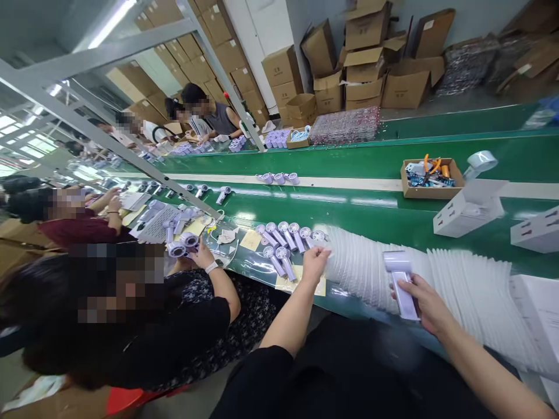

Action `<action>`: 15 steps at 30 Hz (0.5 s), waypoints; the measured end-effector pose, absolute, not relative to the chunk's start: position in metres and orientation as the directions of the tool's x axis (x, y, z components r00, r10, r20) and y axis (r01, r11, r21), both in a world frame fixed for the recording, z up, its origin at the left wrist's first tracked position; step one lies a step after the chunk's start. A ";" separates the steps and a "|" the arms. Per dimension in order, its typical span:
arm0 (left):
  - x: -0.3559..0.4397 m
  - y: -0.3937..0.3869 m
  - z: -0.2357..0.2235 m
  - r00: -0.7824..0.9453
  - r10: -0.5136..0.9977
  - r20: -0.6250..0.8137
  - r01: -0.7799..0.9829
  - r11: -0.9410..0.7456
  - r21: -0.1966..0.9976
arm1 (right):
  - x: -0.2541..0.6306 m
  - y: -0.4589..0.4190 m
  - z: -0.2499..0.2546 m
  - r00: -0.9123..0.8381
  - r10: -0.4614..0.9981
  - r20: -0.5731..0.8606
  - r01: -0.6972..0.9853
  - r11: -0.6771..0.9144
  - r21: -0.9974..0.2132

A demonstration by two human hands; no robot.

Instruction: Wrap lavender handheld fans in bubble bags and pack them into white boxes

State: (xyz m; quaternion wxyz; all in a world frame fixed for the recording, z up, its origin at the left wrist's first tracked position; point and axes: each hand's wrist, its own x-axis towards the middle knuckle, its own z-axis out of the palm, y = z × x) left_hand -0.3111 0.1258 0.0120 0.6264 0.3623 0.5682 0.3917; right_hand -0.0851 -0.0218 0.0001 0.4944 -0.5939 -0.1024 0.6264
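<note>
"What's on the left?"
"A co-worker (87, 314) holding fan units. Then, mid-frame on the bench (393, 224), a cluster of lilac fans (288, 237)."
"And the left hand (316, 265)?"
"Right of that cluster, thumb and fingers pinched closed, apparently on the edge of the white sleeves (362, 270); the thin material makes it hard to be sure."
"The right hand (424, 301)?"
"Lower right, wrapped around the handheld fan (402, 282), above the sleeves."
"Which step?"
"Sleeving, I'd judge; the next move calls for a sleeve mouth opened and lined up with that fan."
</note>
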 end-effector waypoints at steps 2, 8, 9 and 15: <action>-0.285 0.114 0.015 0.081 0.923 -0.377 -0.068 0.383 0.921 | -0.092 -0.019 0.029 -0.060 0.836 -0.545 -0.502 -0.497 -0.707; -0.257 0.088 0.034 0.521 0.700 -0.488 -0.083 0.611 0.787 | -0.104 -0.016 0.052 -0.382 0.828 -0.411 -0.433 -0.553 -0.712; -0.261 0.088 0.036 0.514 0.714 -0.475 -0.077 0.590 0.804 | -0.102 -0.018 0.048 -0.370 0.826 -0.425 -0.409 -0.555 -0.724; -0.277 0.084 0.060 0.574 0.774 -0.269 0.293 0.112 0.949 | -0.092 -0.040 0.034 -0.127 0.838 -0.530 -0.249 -0.544 -0.801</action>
